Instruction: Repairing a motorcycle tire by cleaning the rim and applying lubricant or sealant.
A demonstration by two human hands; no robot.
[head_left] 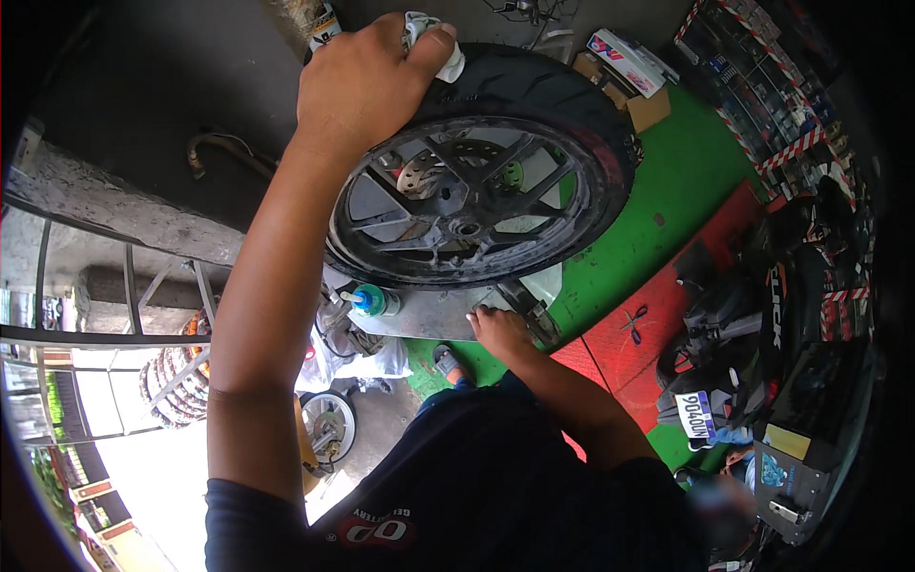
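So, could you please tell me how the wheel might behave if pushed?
The wheel is probably heavy, given its thick tyre and metal-looking spokes. Its round outline suggests it could roll on its edge.

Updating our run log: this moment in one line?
left grip: white cloth, at tire | right grip: at metal plate | blue-green bottle: near metal plate

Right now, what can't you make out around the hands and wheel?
Head view: much of the white cloth, covered by the left hand.
Head view: the underside of the right hand, hidden by its own back.
Head view: parts of the brake disc, behind the spokes.
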